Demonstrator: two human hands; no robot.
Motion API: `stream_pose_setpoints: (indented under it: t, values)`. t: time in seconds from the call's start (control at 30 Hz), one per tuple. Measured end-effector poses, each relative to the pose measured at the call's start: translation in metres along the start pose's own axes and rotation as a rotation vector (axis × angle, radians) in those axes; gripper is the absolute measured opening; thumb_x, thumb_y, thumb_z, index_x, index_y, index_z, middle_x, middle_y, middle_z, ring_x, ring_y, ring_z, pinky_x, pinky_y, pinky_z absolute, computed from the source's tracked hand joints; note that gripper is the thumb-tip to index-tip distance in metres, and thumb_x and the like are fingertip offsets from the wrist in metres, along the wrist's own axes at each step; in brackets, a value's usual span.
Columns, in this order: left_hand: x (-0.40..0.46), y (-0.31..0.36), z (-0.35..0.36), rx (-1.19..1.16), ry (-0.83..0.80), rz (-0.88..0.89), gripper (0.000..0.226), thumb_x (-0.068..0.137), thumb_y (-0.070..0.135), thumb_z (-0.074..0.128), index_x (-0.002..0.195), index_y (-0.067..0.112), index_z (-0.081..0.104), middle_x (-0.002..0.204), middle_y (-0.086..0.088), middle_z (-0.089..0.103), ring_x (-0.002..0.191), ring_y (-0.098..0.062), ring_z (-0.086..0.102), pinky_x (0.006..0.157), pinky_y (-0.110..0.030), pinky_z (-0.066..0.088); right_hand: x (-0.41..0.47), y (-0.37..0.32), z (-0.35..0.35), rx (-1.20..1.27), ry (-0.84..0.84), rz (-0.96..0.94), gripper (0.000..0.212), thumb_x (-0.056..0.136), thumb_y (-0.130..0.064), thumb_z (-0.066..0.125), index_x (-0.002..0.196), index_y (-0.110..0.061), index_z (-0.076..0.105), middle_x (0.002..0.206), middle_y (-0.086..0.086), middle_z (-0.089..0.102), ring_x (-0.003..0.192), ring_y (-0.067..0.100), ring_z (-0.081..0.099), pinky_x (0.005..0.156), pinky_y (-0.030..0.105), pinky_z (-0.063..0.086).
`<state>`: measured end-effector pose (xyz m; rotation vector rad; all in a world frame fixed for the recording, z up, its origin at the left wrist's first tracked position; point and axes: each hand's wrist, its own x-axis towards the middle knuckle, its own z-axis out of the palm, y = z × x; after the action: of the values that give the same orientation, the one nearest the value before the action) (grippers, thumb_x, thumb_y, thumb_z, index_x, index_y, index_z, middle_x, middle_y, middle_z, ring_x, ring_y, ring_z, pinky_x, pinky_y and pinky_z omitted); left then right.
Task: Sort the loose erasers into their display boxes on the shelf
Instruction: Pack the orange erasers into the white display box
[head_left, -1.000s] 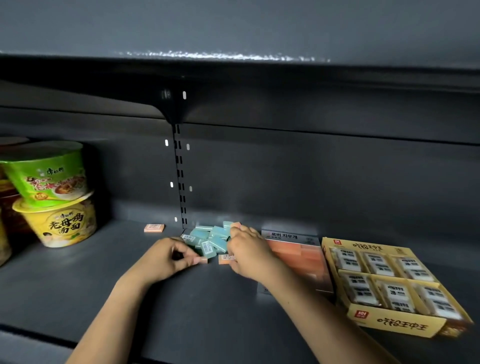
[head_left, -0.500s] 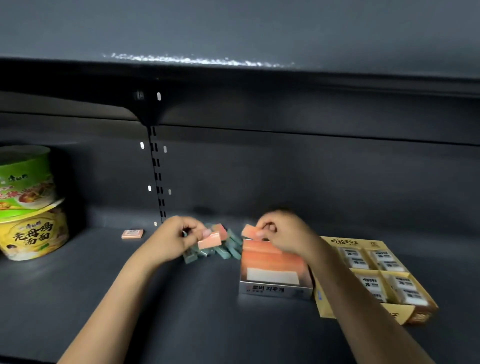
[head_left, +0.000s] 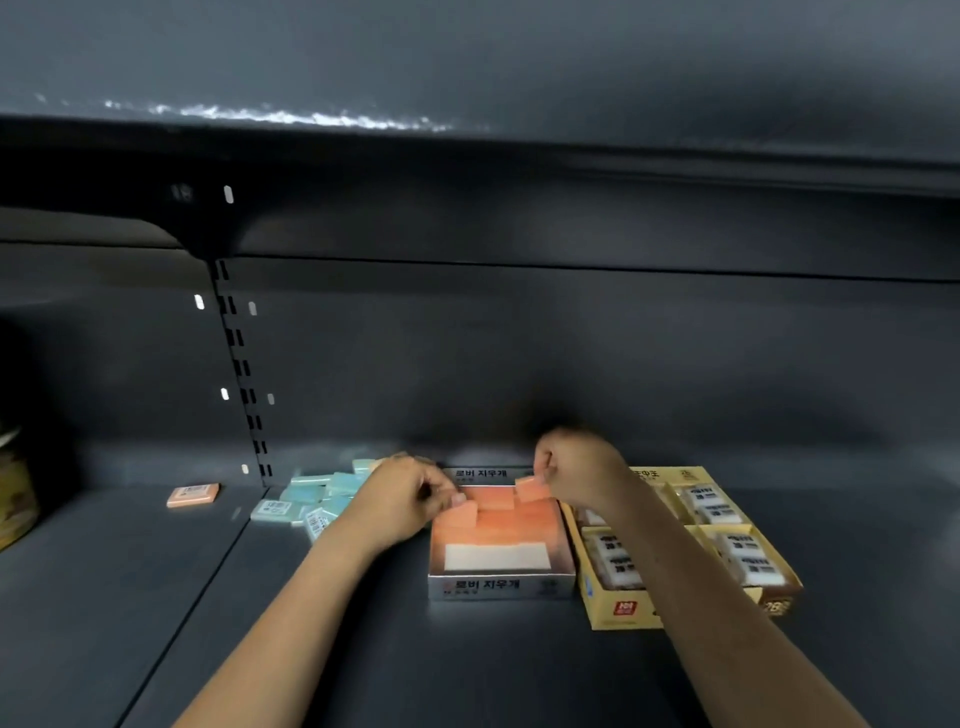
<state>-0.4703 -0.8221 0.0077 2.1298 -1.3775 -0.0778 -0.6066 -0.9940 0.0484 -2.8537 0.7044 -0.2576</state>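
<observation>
Noodle cup (head_left: 15, 499) cropped at left edge.

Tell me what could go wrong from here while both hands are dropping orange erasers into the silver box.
1. The silver box already looks nearly full of orange erasers, so the pieces held by the left hand and right hand may sit proud and slide out.
2. One orange eraser lies alone far left and could be overlooked.
3. The left forearm passes close to the teal eraser pile and might scatter it.
</observation>
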Motion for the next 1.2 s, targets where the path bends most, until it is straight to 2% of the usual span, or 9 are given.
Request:
stream_pose_setpoints:
  t: [0.13, 0.23, 0.4, 0.57, 0.7, 0.87, 1.0, 1.1, 1.2]
  values:
    - [0.0, -0.005, 0.003, -0.006, 0.043, 0.024, 0.018, 0.074, 0.042, 0.066, 0.078, 0.027, 0.075, 0.076, 0.04, 0.056, 0.073, 0.012, 0.05, 0.077, -0.019, 0.036, 0.004, 0.001, 0.002, 0.036, -0.016, 0.012, 0.016, 0.083, -0.006, 0.054, 0.081, -0.017, 0.067, 0.092, 0.001, 0.069, 0.088, 0.016, 0.062, 0.075, 0.023, 0.045]
    - [0.0, -0.001, 0.003, 0.004, 0.079, -0.009, 0.001, 0.074, 0.028, 0.074, 0.074, 0.028, 0.074, 0.064, 0.027, 0.059, 0.07, 0.007, 0.053, 0.075, -0.016, 0.037, 0.006, 0.0, 0.003, 0.057, -0.041, 0.009, 0.017, 0.082, -0.008, 0.057, 0.073, -0.021, 0.062, 0.089, 0.001, 0.069, 0.087, 0.015, 0.063, 0.079, 0.025, 0.049]
    - [-0.001, 0.002, 0.004, 0.051, 0.081, -0.008, 0.031, 0.07, 0.02, 0.075, 0.055, 0.04, 0.058, 0.061, 0.02, 0.056, 0.068, -0.002, 0.057, 0.07, -0.012, 0.036, 0.006, -0.005, 0.005, -0.065, -0.013, 0.002, 0.017, 0.083, -0.008, 0.055, 0.078, -0.023, 0.062, 0.095, -0.001, 0.066, 0.09, 0.019, 0.062, 0.078, 0.025, 0.047]
    - [-0.005, 0.004, 0.002, 0.082, 0.085, 0.022, 0.004, 0.07, 0.024, 0.076, 0.07, 0.025, 0.073, 0.061, 0.024, 0.053, 0.069, 0.002, 0.054, 0.076, -0.017, 0.037, 0.006, -0.008, 0.007, -0.108, 0.016, -0.043, 0.017, 0.083, -0.007, 0.056, 0.088, -0.019, 0.067, 0.101, -0.001, 0.067, 0.092, 0.02, 0.062, 0.08, 0.026, 0.048]
    - [-0.008, 0.003, 0.001, 0.089, 0.09, 0.031, 0.02, 0.063, 0.035, 0.082, 0.079, 0.027, 0.074, 0.066, 0.032, 0.047, 0.07, 0.016, 0.043, 0.076, -0.006, 0.029, 0.001, -0.009, 0.004, -0.083, 0.004, -0.101, 0.013, 0.084, -0.016, 0.061, 0.093, -0.021, 0.069, 0.097, -0.005, 0.069, 0.089, 0.014, 0.063, 0.077, 0.022, 0.045]
    - [-0.008, 0.007, 0.0, 0.127, 0.099, 0.01, 0.022, 0.063, 0.032, 0.082, 0.083, 0.025, 0.075, 0.066, 0.03, 0.046, 0.075, 0.002, 0.045, 0.073, -0.004, 0.029, -0.003, -0.009, 0.008, -0.101, -0.026, -0.087, 0.014, 0.083, -0.014, 0.063, 0.092, -0.022, 0.071, 0.098, -0.005, 0.066, 0.088, 0.014, 0.061, 0.078, 0.026, 0.048]
    - [-0.01, 0.007, 0.001, 0.114, 0.097, -0.013, 0.02, 0.064, 0.032, 0.081, 0.081, 0.027, 0.074, 0.066, 0.029, 0.047, 0.08, -0.002, 0.05, 0.078, -0.013, 0.033, 0.001, -0.012, 0.01, -0.146, -0.079, -0.061, 0.014, 0.084, -0.014, 0.063, 0.094, -0.02, 0.07, 0.102, -0.001, 0.065, 0.091, 0.018, 0.061, 0.079, 0.027, 0.048]
    - [-0.011, 0.008, 0.0, 0.101, 0.101, -0.019, 0.018, 0.064, 0.031, 0.081, 0.079, 0.025, 0.074, 0.069, 0.024, 0.053, 0.08, -0.006, 0.056, 0.074, -0.007, 0.031, 0.004, -0.014, 0.011, -0.189, -0.042, -0.085, 0.012, 0.084, -0.013, 0.061, 0.091, -0.02, 0.068, 0.105, 0.0, 0.065, 0.095, 0.021, 0.062, 0.081, 0.029, 0.048]
    - [-0.012, 0.009, -0.001, 0.09, 0.105, -0.02, 0.017, 0.064, 0.029, 0.081, 0.079, 0.024, 0.074, 0.066, 0.025, 0.051, 0.08, -0.006, 0.058, 0.074, -0.003, 0.029, 0.004, -0.016, 0.011, -0.224, -0.025, -0.116, 0.01, 0.085, -0.013, 0.06, 0.088, -0.019, 0.066, 0.104, 0.001, 0.064, 0.095, 0.021, 0.061, 0.077, 0.027, 0.042]
